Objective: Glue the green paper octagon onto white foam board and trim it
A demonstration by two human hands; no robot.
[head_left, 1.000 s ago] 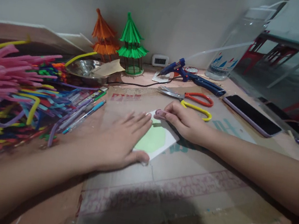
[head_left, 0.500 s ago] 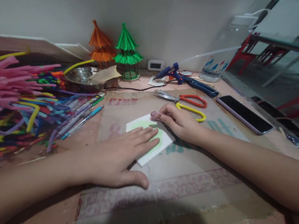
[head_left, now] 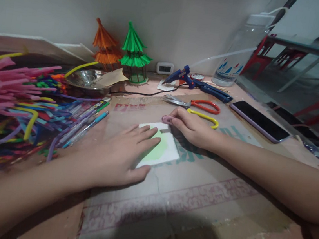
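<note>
A small white sheet of paper [head_left: 175, 151] with a pale green patch [head_left: 160, 147] lies on the cardboard mat. My left hand [head_left: 126, 152] rests flat on its left part, fingers spread and thumb out to the side. At the paper's upper edge, my right hand [head_left: 190, 125] pinches a small pinkish-purple piece [head_left: 166, 119] between thumb and fingers; its exact kind is not clear. Right behind the right hand are scissors [head_left: 205, 106] with one red-orange and one yellow handle loop, lying on the mat.
Pipe cleaners [head_left: 6, 86] in many colours heap at left, near several pens [head_left: 87, 129] and a metal bowl [head_left: 86, 79]. Orange [head_left: 106, 44] and green [head_left: 136, 53] model pavilions, a blue glue gun [head_left: 182, 75] and a water bottle [head_left: 234, 51] stand behind. A phone [head_left: 258, 120] lies right.
The paper has turned on the mat, its lower corner swinging up and right. My left hand has shifted slightly left and up with it. My right hand still pinches the small piece.
</note>
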